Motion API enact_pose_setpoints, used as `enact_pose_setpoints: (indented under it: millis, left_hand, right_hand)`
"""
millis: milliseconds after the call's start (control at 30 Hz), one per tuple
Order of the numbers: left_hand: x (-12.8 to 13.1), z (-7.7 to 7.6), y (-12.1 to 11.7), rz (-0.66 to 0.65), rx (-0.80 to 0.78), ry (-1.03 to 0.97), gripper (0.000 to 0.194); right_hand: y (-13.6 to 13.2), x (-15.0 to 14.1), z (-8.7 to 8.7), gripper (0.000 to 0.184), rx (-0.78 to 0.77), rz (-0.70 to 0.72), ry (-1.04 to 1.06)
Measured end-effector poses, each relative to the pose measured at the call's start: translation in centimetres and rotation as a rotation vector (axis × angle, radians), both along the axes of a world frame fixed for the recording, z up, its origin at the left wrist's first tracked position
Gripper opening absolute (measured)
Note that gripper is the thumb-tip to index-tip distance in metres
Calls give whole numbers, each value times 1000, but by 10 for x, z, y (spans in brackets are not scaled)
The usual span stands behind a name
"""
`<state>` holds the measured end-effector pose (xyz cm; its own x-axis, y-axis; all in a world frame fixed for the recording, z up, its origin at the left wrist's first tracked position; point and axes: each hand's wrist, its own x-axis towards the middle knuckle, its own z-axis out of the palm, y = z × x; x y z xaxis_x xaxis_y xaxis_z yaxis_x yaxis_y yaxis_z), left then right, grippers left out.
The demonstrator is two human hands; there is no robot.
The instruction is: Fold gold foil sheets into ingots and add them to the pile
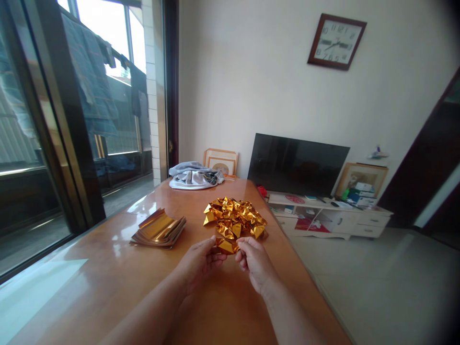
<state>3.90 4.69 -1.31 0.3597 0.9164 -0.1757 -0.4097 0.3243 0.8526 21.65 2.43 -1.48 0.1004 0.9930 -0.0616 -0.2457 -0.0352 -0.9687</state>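
A folded gold foil paper ingot [226,246] is held between my two hands above the wooden table [223,306]. Its left end is pinched by my left hand [203,258], thumb on top. My right hand [254,262] grips the right end between thumb and fingers. Just beyond my hands lies a heap of similar folded gold foil pieces [235,215]. To the left sits a stack of gold foil paper sheets [158,230], its top sheets curling up.
Grey cloth [196,175] lies bunched at the table's far end. A low white cabinet [338,220] stands beyond the table's right edge, with a dark television [298,165] above it. Glass sliding doors [82,120] line the left side.
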Motion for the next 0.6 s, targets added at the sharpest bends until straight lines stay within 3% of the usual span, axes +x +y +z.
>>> enact_pose_setpoints:
  millis: [200,600]
  left_hand:
    - [-1,2,2,57,-77,-56,28]
    - [-3,0,0,-24,-65,30,44]
  right_hand:
    - [2,1,1,32,-3,31,127]
    - [3,1,0,33,-12,38,228]
